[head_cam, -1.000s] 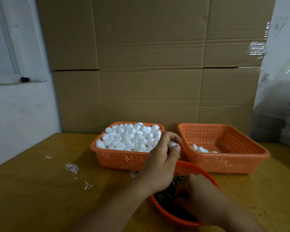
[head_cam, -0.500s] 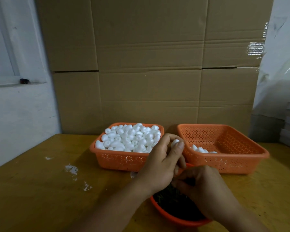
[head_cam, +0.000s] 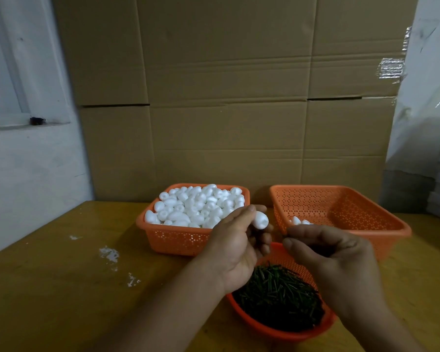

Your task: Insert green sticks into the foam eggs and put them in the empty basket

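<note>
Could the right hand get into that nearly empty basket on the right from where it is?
Probably yes. The right hand hovers just in front of the basket, whose top is open, with nothing between them.

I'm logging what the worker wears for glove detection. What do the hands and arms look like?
Both are bare: the left hand and right hand wear no gloves, and no rings, watch or sleeves show on either forearm as far as the frame reaches.
</note>
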Demonstrator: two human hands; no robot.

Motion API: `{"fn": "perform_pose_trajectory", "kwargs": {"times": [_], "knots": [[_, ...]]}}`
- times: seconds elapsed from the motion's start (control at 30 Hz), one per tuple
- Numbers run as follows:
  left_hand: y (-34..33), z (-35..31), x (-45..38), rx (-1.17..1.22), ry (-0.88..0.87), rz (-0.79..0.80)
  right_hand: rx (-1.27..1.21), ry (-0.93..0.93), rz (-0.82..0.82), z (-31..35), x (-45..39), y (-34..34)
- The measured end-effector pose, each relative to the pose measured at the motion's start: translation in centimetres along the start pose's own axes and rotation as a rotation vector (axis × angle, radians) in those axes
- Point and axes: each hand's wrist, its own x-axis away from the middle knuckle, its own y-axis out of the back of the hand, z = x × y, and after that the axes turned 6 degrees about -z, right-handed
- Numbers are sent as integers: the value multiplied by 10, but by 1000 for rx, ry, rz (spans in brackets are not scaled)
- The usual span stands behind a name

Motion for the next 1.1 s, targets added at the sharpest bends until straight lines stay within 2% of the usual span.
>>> {"fn": "perform_pose_trajectory", "kwargs": {"times": [0.1,0.37,1.1], "knots": [[1,-2,0,29,62,19,-62,18,7,2,2,-2],[4,-2,-1,63,137,80,19,167,11,4,4,-2],[-1,0,10,-10,183,167,192,376,9,5,7,0]]}}
